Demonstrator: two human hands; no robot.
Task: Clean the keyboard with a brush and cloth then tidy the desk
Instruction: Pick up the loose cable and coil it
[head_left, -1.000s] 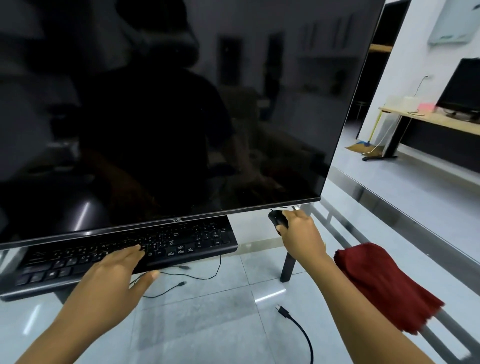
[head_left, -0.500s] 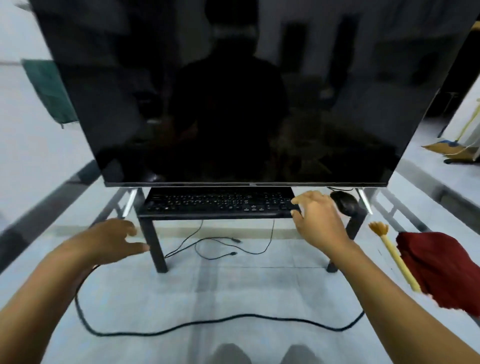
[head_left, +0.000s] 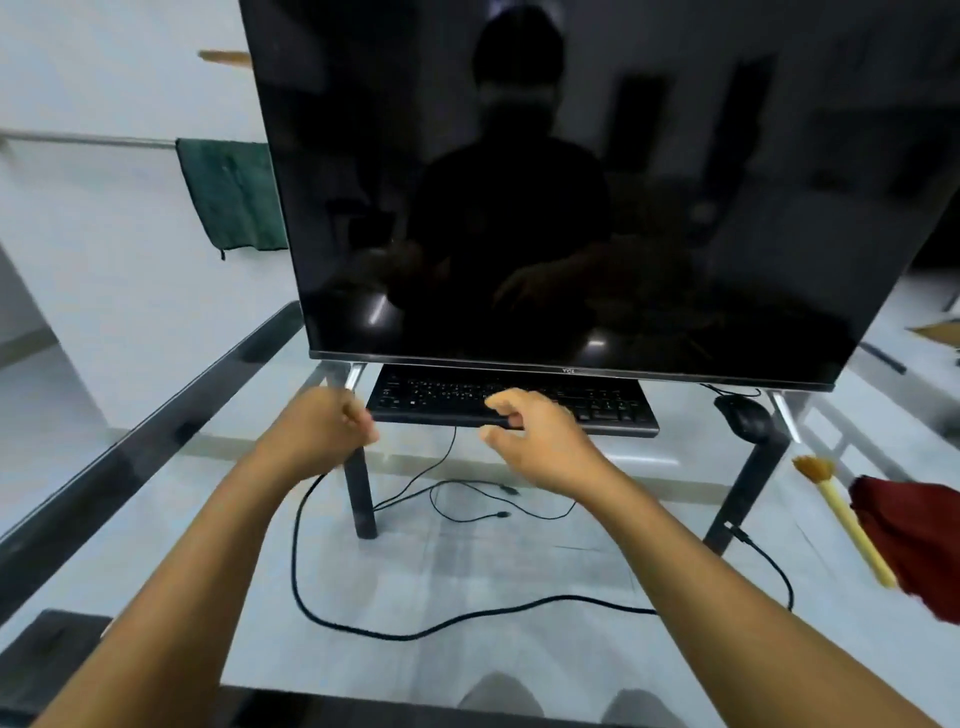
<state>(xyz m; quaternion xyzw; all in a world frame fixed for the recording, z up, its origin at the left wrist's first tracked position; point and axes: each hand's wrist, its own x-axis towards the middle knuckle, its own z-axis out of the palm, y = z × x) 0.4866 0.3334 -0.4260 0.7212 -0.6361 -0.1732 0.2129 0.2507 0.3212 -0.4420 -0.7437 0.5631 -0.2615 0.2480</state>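
A black keyboard (head_left: 597, 408) lies on the glass desk (head_left: 171, 525), under the front edge of a large dark monitor (head_left: 571, 182). My right hand (head_left: 540, 441) is at the middle of the keyboard's front edge, index finger on top and thumb in front, pinching that edge. My left hand (head_left: 319, 431) is blurred, fingers curled, right at the keyboard's left front corner; contact is unclear. A brush (head_left: 852, 525) with a yellow handle and a red cloth (head_left: 919, 540) lie at the desk's right side.
A black mouse (head_left: 743, 415) sits right of the keyboard. Thin cables (head_left: 415, 631) loop across the area seen through the glass. The monitor's feet stand beside both keyboard ends. A green towel (head_left: 234, 195) hangs on a rail at the back left.
My right hand has moved from the keyboard's right end to its middle. My left hand has come in from the left to the keyboard's left corner. The view has shifted.
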